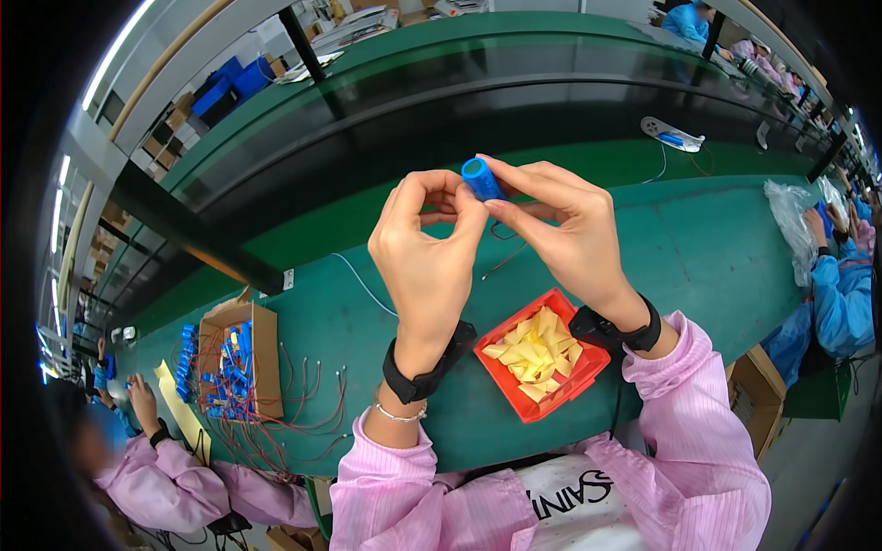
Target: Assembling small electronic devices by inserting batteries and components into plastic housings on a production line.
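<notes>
Above the green bench, a small blue cylinder point(484, 184), which looks like a wrapped battery pack, is tilted with its round greenish end up. My right hand point(570, 230) pinches it between thumb and fingers from the right. My left hand point(424, 253) is closed too, its thumb and fingertips pressed against the cylinder's left side. Thin dark wires point(501, 262) hang below the fingers. Just beneath my right wrist, a red plastic tray point(528, 415) holds a heap of cut yellow paper pieces point(537, 354).
At left stands an open cardboard box point(266, 363) of blue packs, their red wires point(317, 427) trailing over the bench point(698, 248). A co-worker's hand point(142, 404) is beside it. On the dark conveyor lies a white part point(671, 135). A clear plastic bag point(790, 225) is far right, near another worker.
</notes>
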`<move>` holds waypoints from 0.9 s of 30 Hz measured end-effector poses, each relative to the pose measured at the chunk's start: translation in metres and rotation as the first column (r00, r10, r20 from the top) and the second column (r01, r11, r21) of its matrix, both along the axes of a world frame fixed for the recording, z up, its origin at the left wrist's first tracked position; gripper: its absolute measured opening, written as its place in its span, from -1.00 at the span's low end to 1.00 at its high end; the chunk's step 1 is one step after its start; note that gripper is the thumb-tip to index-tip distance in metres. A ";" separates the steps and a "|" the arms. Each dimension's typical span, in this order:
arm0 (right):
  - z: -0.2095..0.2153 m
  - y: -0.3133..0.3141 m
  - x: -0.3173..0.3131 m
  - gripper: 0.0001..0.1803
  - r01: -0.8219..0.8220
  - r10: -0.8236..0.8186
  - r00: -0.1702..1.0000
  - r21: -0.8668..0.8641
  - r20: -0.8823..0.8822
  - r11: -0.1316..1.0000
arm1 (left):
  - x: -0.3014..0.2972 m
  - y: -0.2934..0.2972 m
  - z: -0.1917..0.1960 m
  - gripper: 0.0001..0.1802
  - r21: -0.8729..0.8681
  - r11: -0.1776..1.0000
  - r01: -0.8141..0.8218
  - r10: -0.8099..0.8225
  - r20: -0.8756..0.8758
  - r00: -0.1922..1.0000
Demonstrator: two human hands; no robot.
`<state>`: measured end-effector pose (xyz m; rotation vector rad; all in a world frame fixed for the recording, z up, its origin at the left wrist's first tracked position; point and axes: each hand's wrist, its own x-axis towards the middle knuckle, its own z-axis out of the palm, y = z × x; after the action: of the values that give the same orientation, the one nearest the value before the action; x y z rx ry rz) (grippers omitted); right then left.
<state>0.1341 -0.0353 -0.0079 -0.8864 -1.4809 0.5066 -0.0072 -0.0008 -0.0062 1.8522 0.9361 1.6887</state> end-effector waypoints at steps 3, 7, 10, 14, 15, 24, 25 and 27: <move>0.000 0.001 0.000 -0.58 -0.137 0.118 0.976 -0.094 -0.184 0.986 | -0.002 0.002 -0.001 -0.87 -0.166 0.975 0.150 -0.133 0.107 0.985; 0.004 0.003 0.006 -0.59 -0.223 0.161 0.937 -0.176 -0.310 0.959 | -0.008 0.004 0.005 -0.87 -0.268 0.898 0.348 -0.273 0.279 0.921; 0.003 0.004 0.005 -0.58 -0.187 0.143 0.950 -0.138 -0.277 0.973 | -0.007 -0.004 0.011 -0.90 -0.200 0.950 0.238 -0.202 0.187 0.961; 0.002 0.002 0.004 -0.57 -0.125 0.108 0.976 -0.077 -0.192 0.989 | -0.002 -0.008 0.008 -0.89 -0.050 0.993 0.111 -0.109 0.043 0.993; 0.002 0.000 0.005 -0.57 -0.137 0.115 0.972 -0.092 -0.205 0.986 | -0.003 -0.009 0.008 -0.89 -0.034 0.992 0.120 -0.119 0.019 0.993; -0.006 -0.046 0.012 -0.62 -0.149 0.109 0.980 -0.247 -0.169 0.957 | -0.019 -0.029 -0.005 -0.91 -0.125 0.933 0.337 -0.355 -0.171 0.919; -0.009 -0.050 0.011 -0.62 -0.168 0.126 0.976 -0.252 -0.177 0.953 | -0.017 -0.035 -0.009 -0.91 -0.130 0.943 0.308 -0.328 -0.188 0.926; -0.012 -0.059 0.005 -0.61 -0.115 0.090 0.990 -0.247 -0.111 0.962 | -0.017 -0.043 -0.018 -0.91 -0.171 0.946 0.274 -0.304 -0.185 0.935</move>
<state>0.1389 -0.0942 -0.0202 -0.9713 -1.3955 0.8199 -0.0246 -0.0441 -0.0238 1.9853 0.7928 1.2383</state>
